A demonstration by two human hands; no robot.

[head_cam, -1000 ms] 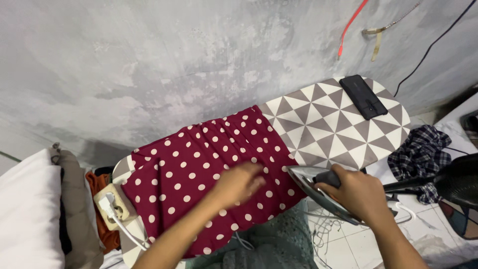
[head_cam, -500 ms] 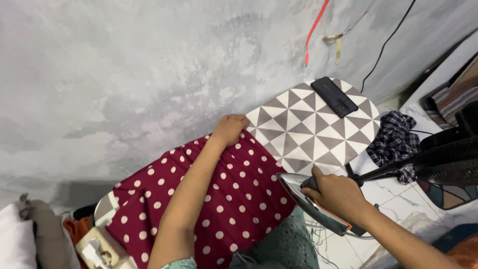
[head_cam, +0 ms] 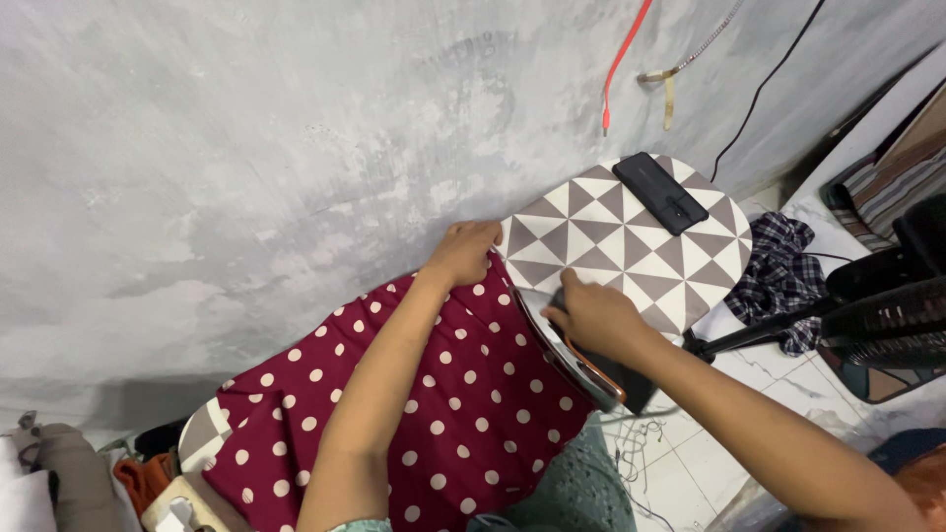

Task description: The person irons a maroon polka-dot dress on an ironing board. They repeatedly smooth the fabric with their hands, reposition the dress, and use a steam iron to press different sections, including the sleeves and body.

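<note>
A dark red cloth with white dots (head_cam: 463, 394) lies spread over an ironing board (head_cam: 631, 246) covered in grey and white triangles. My left hand (head_cam: 463, 251) reaches across to the cloth's far edge near the wall and grips it there. My right hand (head_cam: 591, 315) holds the handle of a clothes iron (head_cam: 576, 350), which rests tilted at the cloth's right edge, over the board's near side. A black phone (head_cam: 660, 192) lies on the bare far end of the board.
A grey wall runs close behind the board, with a red cable (head_cam: 621, 64) hanging on it. A checked cloth (head_cam: 778, 276) lies on the tiled floor, and a dark fan (head_cam: 877, 315) stands at the right. Piled clothes (head_cam: 69, 473) sit at bottom left.
My left hand went from the middle of the cloth to its far edge by the wall. The iron moved up from the near edge onto the cloth's right edge.
</note>
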